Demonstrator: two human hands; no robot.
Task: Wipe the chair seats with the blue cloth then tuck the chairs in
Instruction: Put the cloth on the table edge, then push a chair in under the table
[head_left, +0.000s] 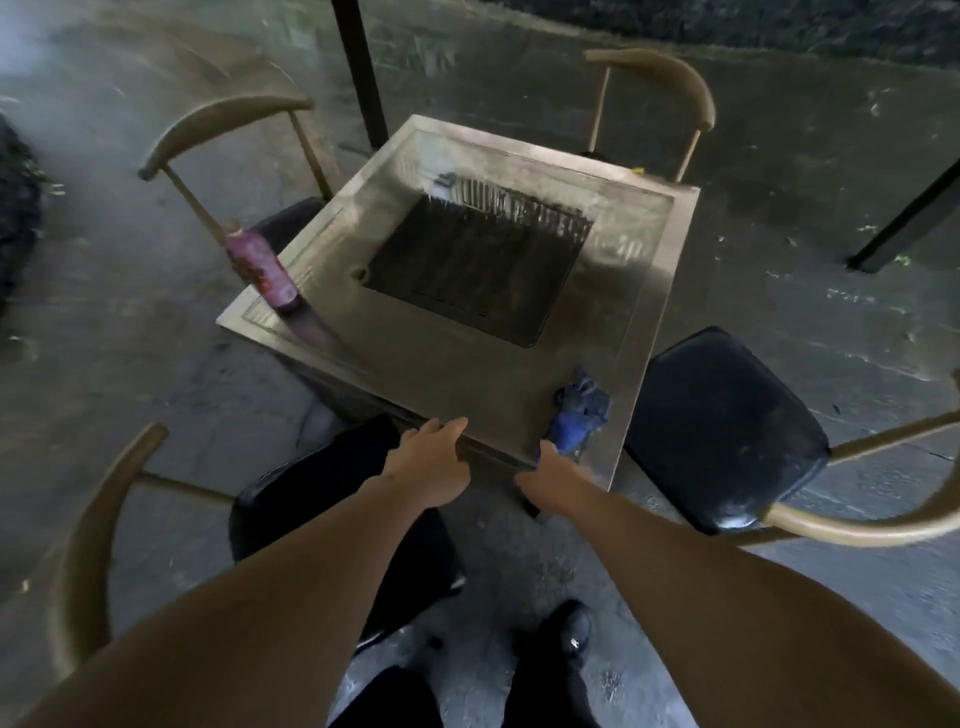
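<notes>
Blue cloth (579, 421) lies crumpled on the near right corner of the square metal table (467, 358), partly hanging over the near edge. Right hand (548, 475) reaches at the cloth's lower end, touching it; fingers hidden under the table edge and cloth, so cannot tell whether it grips. Left hand (431, 465) rests on the table's near edge, left of the cloth, fingers fairly straight over the rim, holding nothing.

Near left chair (156, 519) has a curved tan backrest and a black seat (291, 499) partly under the table's near side, below the left forearm. Right chair (779, 467) stands pulled out, its black seat (722, 426) just beside the table's right edge, backrest curving off to the right. Far left chair (223, 135) sits with seat mostly under the table. Far right chair (660, 88) is beyond the table's far corner.

Dark grill grate (478, 265) is sunk into the tabletop centre. Purple bottle (260, 265) stands on the table's left corner, blurred. Black pole (361, 73) rises behind the table. Black shoes (566, 634) on the concrete floor (779, 249), near bottom.
</notes>
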